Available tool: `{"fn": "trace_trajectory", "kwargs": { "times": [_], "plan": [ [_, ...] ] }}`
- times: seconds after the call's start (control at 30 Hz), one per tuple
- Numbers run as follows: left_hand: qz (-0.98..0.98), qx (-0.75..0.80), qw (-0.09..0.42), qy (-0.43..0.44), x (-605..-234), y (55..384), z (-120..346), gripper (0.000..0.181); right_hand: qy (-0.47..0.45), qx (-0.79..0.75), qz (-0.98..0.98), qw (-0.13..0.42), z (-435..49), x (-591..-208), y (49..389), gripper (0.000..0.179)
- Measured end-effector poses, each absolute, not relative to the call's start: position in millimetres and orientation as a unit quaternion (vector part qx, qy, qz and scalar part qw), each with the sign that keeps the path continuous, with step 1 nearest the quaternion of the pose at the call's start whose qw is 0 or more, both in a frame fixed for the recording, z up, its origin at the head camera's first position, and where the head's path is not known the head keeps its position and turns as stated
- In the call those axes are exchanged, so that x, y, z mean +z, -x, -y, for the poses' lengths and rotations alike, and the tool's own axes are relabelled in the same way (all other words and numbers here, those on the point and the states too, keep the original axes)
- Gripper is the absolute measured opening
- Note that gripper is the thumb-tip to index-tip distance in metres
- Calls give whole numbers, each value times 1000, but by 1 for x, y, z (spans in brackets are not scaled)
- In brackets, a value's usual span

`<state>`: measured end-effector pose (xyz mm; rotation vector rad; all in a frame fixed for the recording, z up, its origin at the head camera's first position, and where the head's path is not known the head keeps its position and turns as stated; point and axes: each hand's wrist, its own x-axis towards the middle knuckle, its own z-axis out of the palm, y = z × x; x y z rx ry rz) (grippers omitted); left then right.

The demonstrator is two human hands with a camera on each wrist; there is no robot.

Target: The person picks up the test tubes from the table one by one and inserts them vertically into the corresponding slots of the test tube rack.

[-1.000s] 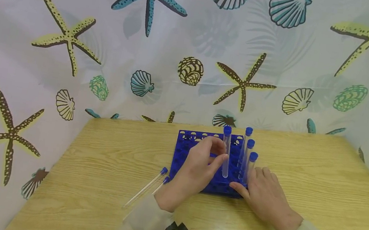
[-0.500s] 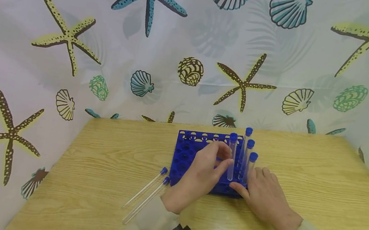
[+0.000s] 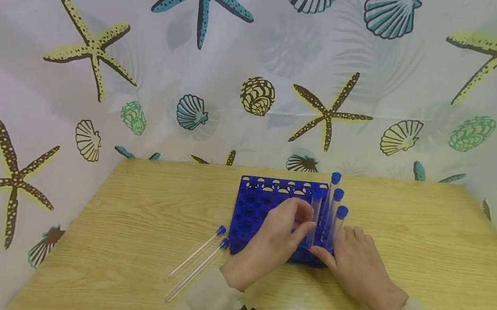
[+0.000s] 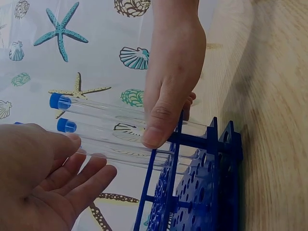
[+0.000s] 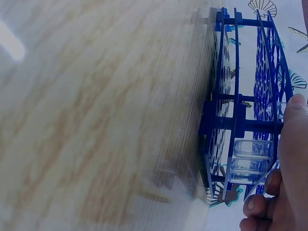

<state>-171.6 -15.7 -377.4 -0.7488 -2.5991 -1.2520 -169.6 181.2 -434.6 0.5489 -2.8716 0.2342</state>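
Note:
My left hand [image 3: 274, 233] pinches a blue-capped clear test tube [image 3: 314, 213] between thumb and fingers, upright over the right part of a blue test tube rack [image 3: 247, 212]. Its lower end is at the front row; whether it sits in a hole is hard to tell. My right hand [image 3: 359, 265] grips the rack's front right corner, thumb along the front edge and fingers round the side. Several capped tubes stand in the rightmost column, seen near the right thumb in the left wrist view, one with a blue cap [image 4: 60, 101]. Tube bottoms [image 5: 252, 149] show inside the rack in the right wrist view.
Two capped test tubes [image 3: 197, 270] lie side by side on the wooden table [image 3: 149, 204], left of the rack and near my left forearm. A patterned curtain [image 3: 223, 65] with starfish and shells hangs behind the table.
My left hand has moved right and down with the tube, whose cap now sits lower, beside the standing column. My right hand has stayed in place on the rack.

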Motion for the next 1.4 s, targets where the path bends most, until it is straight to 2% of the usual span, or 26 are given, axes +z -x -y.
{"fn": "trace_trajectory", "kwargs": {
  "times": [0.8,1.07,1.4],
  "plan": [
    [887,-385,59,247,-394,173,13,17,-184,87,974,102,-183,-437,169,71],
    [886,-382,68,253,-396,173,11,18,-186,88,973,103,-183,-437,170,71],
    [883,-374,77,271,-399,174,15,28,-187,89,973,107,-183,-437,170,69]
  ]
}}
